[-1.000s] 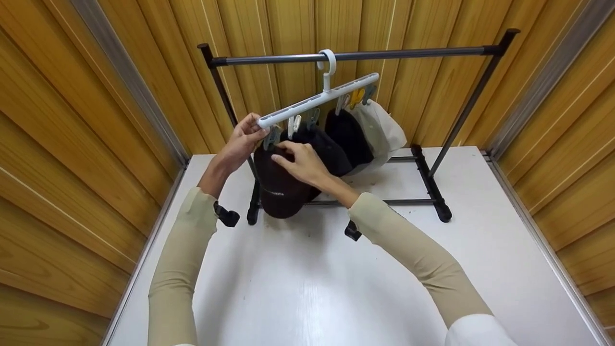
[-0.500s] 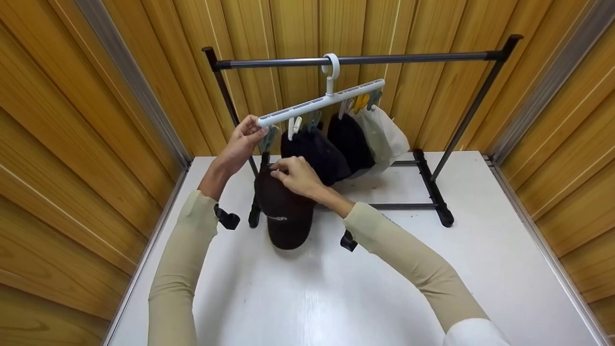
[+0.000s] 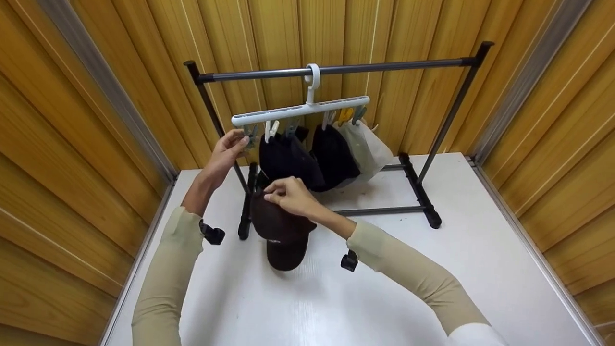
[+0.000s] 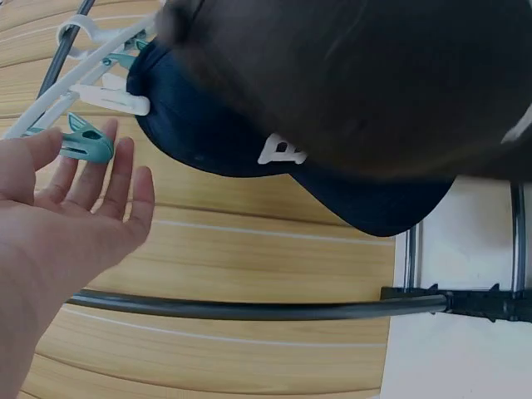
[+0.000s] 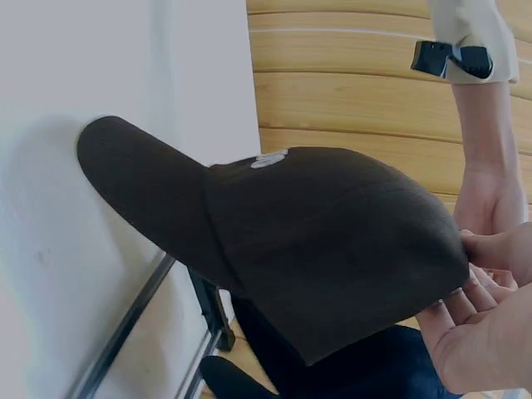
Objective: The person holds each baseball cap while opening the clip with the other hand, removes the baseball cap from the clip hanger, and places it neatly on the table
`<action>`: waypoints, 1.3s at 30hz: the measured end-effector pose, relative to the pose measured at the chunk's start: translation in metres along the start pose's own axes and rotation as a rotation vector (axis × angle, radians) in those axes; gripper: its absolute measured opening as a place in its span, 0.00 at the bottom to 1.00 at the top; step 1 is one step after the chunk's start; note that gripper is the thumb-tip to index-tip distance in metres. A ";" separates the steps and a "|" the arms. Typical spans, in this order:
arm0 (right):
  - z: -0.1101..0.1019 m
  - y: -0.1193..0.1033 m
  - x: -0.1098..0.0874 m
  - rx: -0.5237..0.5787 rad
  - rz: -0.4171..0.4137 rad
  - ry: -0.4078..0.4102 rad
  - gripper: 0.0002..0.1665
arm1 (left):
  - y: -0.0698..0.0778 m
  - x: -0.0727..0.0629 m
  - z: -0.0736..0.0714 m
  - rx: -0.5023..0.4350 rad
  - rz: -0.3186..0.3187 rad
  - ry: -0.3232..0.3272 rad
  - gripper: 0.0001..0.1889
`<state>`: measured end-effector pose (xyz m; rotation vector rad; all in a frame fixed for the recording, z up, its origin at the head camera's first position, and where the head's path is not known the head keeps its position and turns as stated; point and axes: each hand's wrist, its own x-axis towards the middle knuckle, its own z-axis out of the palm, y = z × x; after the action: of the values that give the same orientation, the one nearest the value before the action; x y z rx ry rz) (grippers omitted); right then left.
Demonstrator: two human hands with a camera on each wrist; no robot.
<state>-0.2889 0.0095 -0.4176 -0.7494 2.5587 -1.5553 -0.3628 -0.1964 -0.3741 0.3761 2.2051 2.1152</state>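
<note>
My right hand (image 3: 291, 196) pinches a dark brown baseball cap (image 5: 341, 233) at the end of its crown, and the brim points down toward the white floor. White lettering marks the cap's front. At the near end of a pale hanger bar (image 3: 283, 113), a teal clothespin (image 4: 85, 143) hangs with no cap in it. Beside that clip is my left hand (image 3: 226, 153), its thumb tip right at the clip and its fingers loosely spread. A navy cap (image 4: 208, 125) with a white letter hangs nearby from the bar, below a white clothespin (image 4: 112, 98).
The hanger hooks over the rail of a dark metal rack (image 3: 394, 66). Farther along it hang a black cap (image 3: 332, 156) and a whitish hat (image 3: 372, 149), under a yellow clip (image 3: 346, 115). Wood-patterned walls (image 3: 144, 72) close in behind and at both sides.
The brown cap has come off its clip and moved down and toward me in my right hand. My left hand has eased off the bar's end, and the hanger hangs more level.
</note>
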 end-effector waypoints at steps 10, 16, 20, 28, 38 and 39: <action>-0.019 0.009 -0.020 0.221 0.201 -0.058 0.18 | -0.004 0.002 0.002 0.001 0.011 0.062 0.19; -0.035 0.017 -0.033 0.273 0.358 -0.070 0.20 | -0.022 0.002 0.000 0.350 0.118 0.053 0.21; -0.045 0.025 -0.044 0.281 0.415 -0.084 0.21 | -0.041 -0.005 -0.006 0.768 0.146 0.086 0.23; -0.068 0.046 -0.060 0.305 0.468 -0.037 0.21 | -0.067 -0.023 -0.022 1.172 -0.011 0.135 0.38; -0.113 0.064 -0.083 0.330 0.485 0.033 0.24 | -0.099 -0.041 -0.043 1.358 0.059 0.222 0.45; -0.117 0.066 -0.085 0.326 0.487 0.038 0.25 | -0.101 -0.044 -0.044 1.364 0.047 0.216 0.45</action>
<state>-0.2721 0.1665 -0.4331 -0.0554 2.1897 -1.7421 -0.3429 -0.2516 -0.4768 0.2104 3.3986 0.3173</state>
